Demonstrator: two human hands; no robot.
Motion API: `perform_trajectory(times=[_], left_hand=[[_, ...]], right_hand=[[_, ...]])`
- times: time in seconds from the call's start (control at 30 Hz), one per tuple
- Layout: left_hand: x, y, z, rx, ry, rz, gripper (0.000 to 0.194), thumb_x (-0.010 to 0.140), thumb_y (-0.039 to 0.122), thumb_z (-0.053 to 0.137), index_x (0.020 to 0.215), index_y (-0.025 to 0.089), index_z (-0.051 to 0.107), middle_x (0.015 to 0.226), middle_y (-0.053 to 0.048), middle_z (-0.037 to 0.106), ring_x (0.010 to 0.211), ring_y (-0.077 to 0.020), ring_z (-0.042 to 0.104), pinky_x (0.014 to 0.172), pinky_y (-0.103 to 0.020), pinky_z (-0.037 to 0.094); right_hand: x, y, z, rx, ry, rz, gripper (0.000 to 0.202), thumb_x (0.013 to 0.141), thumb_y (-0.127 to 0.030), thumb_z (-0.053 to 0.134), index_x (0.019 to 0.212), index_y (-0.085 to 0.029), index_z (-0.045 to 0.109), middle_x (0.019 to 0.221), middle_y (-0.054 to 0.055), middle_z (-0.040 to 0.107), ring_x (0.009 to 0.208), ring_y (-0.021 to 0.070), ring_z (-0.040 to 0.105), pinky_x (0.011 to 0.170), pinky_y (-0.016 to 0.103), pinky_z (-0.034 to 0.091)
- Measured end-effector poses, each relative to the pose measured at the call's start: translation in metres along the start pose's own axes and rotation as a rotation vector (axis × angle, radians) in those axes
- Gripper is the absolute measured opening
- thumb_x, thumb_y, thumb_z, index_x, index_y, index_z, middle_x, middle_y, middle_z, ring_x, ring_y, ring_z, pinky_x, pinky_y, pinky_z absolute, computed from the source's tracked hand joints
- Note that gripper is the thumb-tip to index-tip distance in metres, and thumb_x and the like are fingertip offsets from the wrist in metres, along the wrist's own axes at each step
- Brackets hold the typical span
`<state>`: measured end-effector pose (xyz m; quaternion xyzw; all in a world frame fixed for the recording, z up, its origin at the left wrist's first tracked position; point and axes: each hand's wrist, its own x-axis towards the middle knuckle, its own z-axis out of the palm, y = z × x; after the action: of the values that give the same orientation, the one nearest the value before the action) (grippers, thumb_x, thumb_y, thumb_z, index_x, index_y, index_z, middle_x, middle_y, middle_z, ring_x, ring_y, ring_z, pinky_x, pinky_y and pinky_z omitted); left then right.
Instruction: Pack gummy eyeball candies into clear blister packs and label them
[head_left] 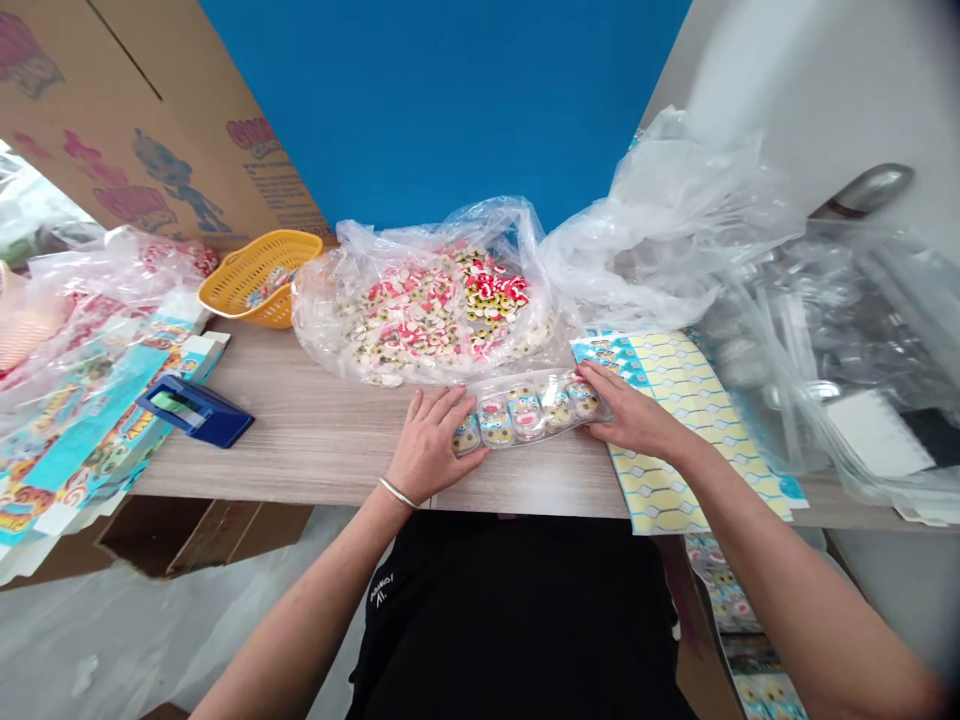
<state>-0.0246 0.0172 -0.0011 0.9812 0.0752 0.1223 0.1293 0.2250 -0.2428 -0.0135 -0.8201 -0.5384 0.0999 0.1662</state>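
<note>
A clear plastic bag [526, 410] lies flat at the front of the table, with several small round-cornered clear cases in a row inside it. Printed labels and yellow and dark pieces show through the cases. My left hand [429, 445] grips the bag's left end, fingers along the top and thumb at the lower edge. At the opposite end, my right hand [628, 412] holds the corner between thumb and fingers. Just behind sits a large open plastic bag [431, 310] full of small red, white and yellow-green pieces. Sticker sheets [675, 430] lie partly under my right forearm.
A yellow basket [259, 275] with small items stands at the back left, near a blue tape dispenser [196, 410] and flat printed cartons [97, 420]. Crumpled clear bags [667, 230] and a heap of clear plastic parts [810, 310] crowd the right. A blue panel [450, 100] closes the back.
</note>
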Motion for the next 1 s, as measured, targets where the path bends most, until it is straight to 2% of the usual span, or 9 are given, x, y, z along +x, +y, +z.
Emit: perform_trajectory(times=[0.1, 0.2, 0.37, 0.47, 0.63, 0.7, 0.83, 0.9, 1.0], left_hand=[[0.000, -0.002, 0.002, -0.024, 0.020, 0.041, 0.057, 0.088, 0.045, 0.066, 0.138, 0.019, 0.054, 0.149, -0.014, 0.051, 0.142, -0.0309, 0.041, 0.122, -0.054, 0.026], [0.000, -0.005, 0.004, -0.073, 0.035, 0.097, 0.056, 0.091, 0.041, 0.064, 0.139, 0.016, 0.052, 0.149, -0.016, 0.050, 0.144, -0.0298, 0.039, 0.120, -0.050, 0.033], [0.000, -0.006, 0.006, -0.110, 0.042, 0.103, 0.051, 0.093, 0.040, 0.062, 0.138, 0.017, 0.051, 0.147, -0.016, 0.050, 0.142, -0.0298, 0.041, 0.117, -0.051, 0.039], [0.000, -0.006, 0.008, -0.115, 0.059, 0.121, 0.051, 0.094, 0.040, 0.061, 0.138, 0.016, 0.051, 0.146, -0.017, 0.049, 0.141, -0.0301, 0.042, 0.117, -0.050, 0.040], [-0.001, -0.011, 0.013, -0.122, 0.121, 0.179, 0.058, 0.092, 0.044, 0.065, 0.140, 0.016, 0.048, 0.143, -0.019, 0.050, 0.140, -0.0337, 0.043, 0.115, -0.052, 0.042], [-0.003, -0.013, 0.013, -0.148, 0.128, 0.197, 0.070, 0.089, 0.047, 0.069, 0.146, 0.016, 0.042, 0.145, -0.020, 0.049, 0.142, -0.0354, 0.040, 0.115, -0.054, 0.041], [-0.012, -0.022, 0.016, -0.244, 0.164, 0.139, 0.099, 0.083, 0.055, 0.073, 0.157, 0.016, 0.021, 0.157, -0.024, 0.033, 0.147, -0.0374, 0.032, 0.118, -0.057, 0.036], [-0.017, -0.026, 0.019, -0.286, 0.187, 0.087, 0.097, 0.085, 0.052, 0.072, 0.158, 0.017, 0.019, 0.157, -0.023, 0.034, 0.147, -0.0362, 0.033, 0.117, -0.057, 0.037], [-0.022, -0.028, 0.026, -0.374, 0.185, 0.039, 0.083, 0.088, 0.045, 0.070, 0.154, 0.019, 0.027, 0.153, -0.021, 0.041, 0.145, -0.0330, 0.038, 0.117, -0.055, 0.038]], right_hand=[[0.000, -0.006, 0.001, -0.042, -0.008, -0.021, 0.097, 0.080, -0.034, 0.069, 0.161, -0.020, 0.017, 0.165, 0.017, 0.024, 0.151, 0.0354, 0.026, 0.119, 0.052, 0.034], [-0.001, -0.012, 0.004, -0.097, -0.027, -0.001, 0.102, 0.078, -0.055, 0.073, 0.160, -0.023, 0.022, 0.166, 0.019, 0.021, 0.151, 0.0431, 0.022, 0.115, 0.060, 0.035], [-0.001, -0.029, 0.006, -0.209, 0.041, 0.032, 0.111, 0.074, -0.074, 0.070, 0.160, -0.022, 0.023, 0.167, 0.020, 0.014, 0.151, 0.0500, 0.009, 0.116, 0.073, 0.011], [0.005, -0.048, 0.006, -0.240, 0.076, -0.063, 0.113, 0.073, -0.077, 0.068, 0.160, -0.019, 0.024, 0.167, 0.021, 0.012, 0.152, 0.0495, 0.007, 0.117, 0.072, 0.002], [0.017, -0.073, 0.016, -0.284, 0.043, -0.207, 0.094, 0.081, -0.075, 0.061, 0.158, -0.028, 0.032, 0.167, 0.014, 0.022, 0.149, 0.0507, 0.014, 0.114, 0.074, 0.010], [0.018, -0.077, 0.020, -0.311, 0.040, -0.228, 0.090, 0.084, -0.072, 0.060, 0.158, -0.029, 0.033, 0.165, 0.014, 0.026, 0.147, 0.0511, 0.019, 0.112, 0.074, 0.013], [0.018, -0.075, 0.023, -0.346, 0.058, -0.238, 0.088, 0.084, -0.071, 0.060, 0.157, -0.029, 0.036, 0.164, 0.013, 0.029, 0.145, 0.0509, 0.023, 0.111, 0.073, 0.014], [0.018, -0.074, 0.023, -0.350, 0.055, -0.241, 0.087, 0.084, -0.071, 0.061, 0.156, -0.029, 0.037, 0.164, 0.013, 0.029, 0.145, 0.0507, 0.024, 0.112, 0.072, 0.014], [0.018, -0.072, 0.024, -0.344, 0.062, -0.240, 0.085, 0.083, -0.069, 0.063, 0.155, -0.030, 0.039, 0.165, 0.012, 0.029, 0.146, 0.0500, 0.023, 0.112, 0.071, 0.013]])
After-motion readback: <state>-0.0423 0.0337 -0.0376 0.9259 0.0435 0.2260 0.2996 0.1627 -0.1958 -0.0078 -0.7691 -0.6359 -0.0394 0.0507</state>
